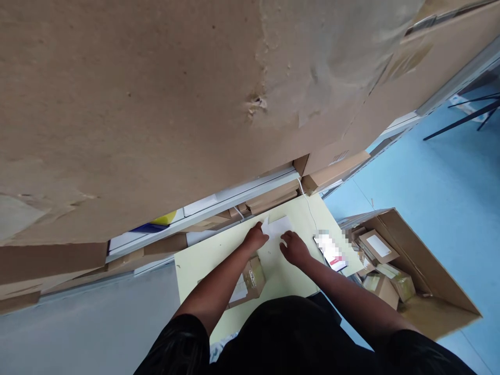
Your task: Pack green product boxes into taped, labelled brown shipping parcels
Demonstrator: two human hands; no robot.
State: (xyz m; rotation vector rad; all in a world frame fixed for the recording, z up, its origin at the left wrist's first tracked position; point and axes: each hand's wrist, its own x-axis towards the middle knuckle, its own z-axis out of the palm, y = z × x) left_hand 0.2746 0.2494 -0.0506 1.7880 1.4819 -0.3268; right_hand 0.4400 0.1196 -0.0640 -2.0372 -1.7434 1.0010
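Note:
Both my hands rest on a white sheet of paper [278,227] lying on a pale yellow table [199,260]. My left hand [255,238] has its fingers curled at the paper's left edge. My right hand [294,247] presses its closed fingers on the paper's near right corner. A small brown taped parcel [250,278] with a white label lies on the table under my left forearm. A small device or card with a red and white face [331,252] lies to the right of my right hand.
A huge cardboard sheet [156,104] fills the upper view. Behind the table, shelves hold flat cardboard boxes [273,197]. On the blue floor at right, an open carton [406,260] holds several small parcels.

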